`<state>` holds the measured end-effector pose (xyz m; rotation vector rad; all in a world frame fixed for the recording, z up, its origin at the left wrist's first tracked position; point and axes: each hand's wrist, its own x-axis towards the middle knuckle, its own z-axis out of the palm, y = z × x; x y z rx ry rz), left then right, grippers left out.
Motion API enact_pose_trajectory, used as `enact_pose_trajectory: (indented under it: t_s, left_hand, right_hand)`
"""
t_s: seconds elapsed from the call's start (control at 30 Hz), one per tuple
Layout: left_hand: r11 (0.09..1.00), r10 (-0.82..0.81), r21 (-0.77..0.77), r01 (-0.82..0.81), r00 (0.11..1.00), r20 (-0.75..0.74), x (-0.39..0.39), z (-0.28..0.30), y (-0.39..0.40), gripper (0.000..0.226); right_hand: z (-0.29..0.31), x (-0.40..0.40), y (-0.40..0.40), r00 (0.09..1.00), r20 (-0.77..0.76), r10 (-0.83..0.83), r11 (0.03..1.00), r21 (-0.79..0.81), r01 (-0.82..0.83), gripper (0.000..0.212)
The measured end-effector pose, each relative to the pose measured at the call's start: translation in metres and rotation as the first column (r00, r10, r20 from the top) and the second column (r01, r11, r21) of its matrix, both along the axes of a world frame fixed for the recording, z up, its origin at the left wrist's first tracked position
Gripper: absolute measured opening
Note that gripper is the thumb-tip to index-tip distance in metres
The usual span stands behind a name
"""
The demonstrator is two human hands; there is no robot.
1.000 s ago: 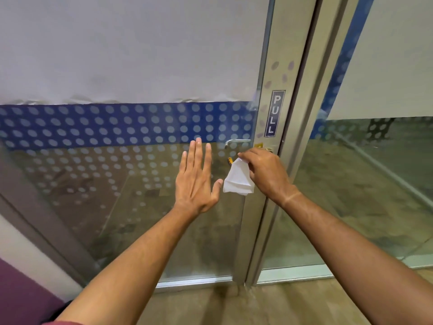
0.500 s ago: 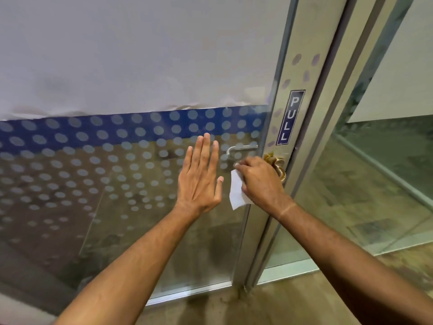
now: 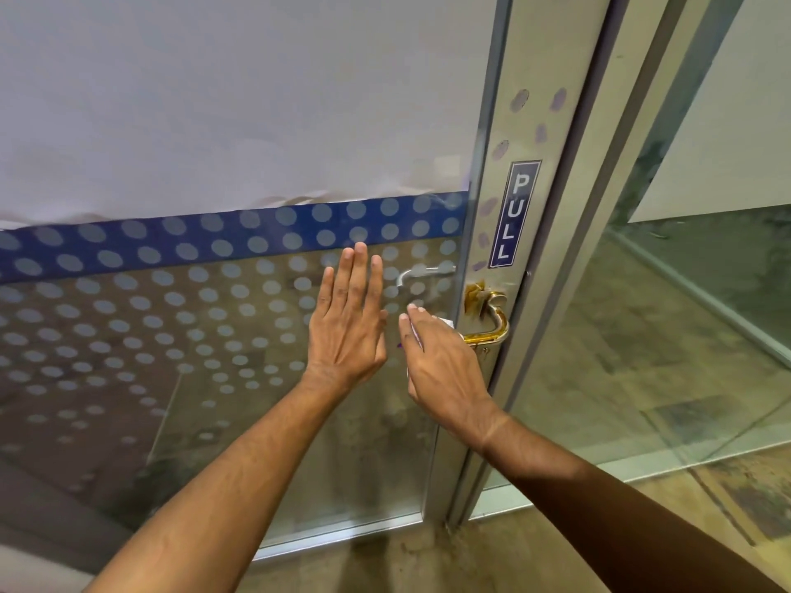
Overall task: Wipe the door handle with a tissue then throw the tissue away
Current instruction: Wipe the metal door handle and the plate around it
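Note:
A brass door handle [image 3: 492,318] sticks out from the metal door frame just below a blue PULL sign. My right hand [image 3: 441,365] grips a white tissue [image 3: 447,324] against the handle's lever; the tissue is almost wholly hidden under the palm, with only small white edges showing. My left hand [image 3: 349,323] lies flat on the glass door [image 3: 214,336] with straight fingers, just left of the right hand.
The glass door carries a dotted film and a blue band, with white covering above. A second silver handle [image 3: 421,273] shows through the glass on the far side. The metal frame [image 3: 535,378] stands to the right, with tiled floor [image 3: 385,562] below.
My right hand slid down and right onto the handle's lever, covering most of the tissue. The camera moved closer to the door. My left hand stayed flat on the glass.

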<state>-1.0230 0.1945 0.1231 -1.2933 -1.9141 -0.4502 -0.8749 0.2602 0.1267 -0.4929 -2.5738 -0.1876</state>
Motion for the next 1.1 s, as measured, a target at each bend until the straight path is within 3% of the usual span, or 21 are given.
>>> enact_pose_trajectory:
  t_s: [0.13,0.27,0.43,0.67,1.1]
  left_hand:
    - [0.999,0.034,-0.012,-0.034,0.999,0.009,0.001,-0.002,0.003,0.092]
    - [1.000,0.023,-0.012,-0.023,1.000,0.009,-0.001,-0.004,0.005,0.092]
    - [0.999,-0.026,0.041,0.025,0.999,0.027,-0.002,-0.007,0.010,0.091]
    - [0.998,-0.027,0.061,0.030,0.998,-0.050,-0.006,-0.009,0.020,0.083]
    - [0.998,-0.016,0.060,0.018,0.999,-0.039,-0.008,-0.012,0.022,0.088]
  right_hand:
    - [-0.002,0.003,0.000,1.000,-0.021,0.016,1.000,-0.008,-0.016,0.055]
    - [-0.001,0.004,0.001,1.000,0.025,0.004,1.000,0.022,-0.005,0.068]
    - [-0.002,0.001,-0.001,0.999,0.011,-0.048,0.998,0.047,0.048,0.049]
    - [-0.013,0.003,-0.002,0.997,0.049,-0.057,0.994,0.092,0.052,0.054]
    - [-0.025,0.031,0.027,0.984,-0.152,0.094,0.976,0.207,-0.062,0.034]
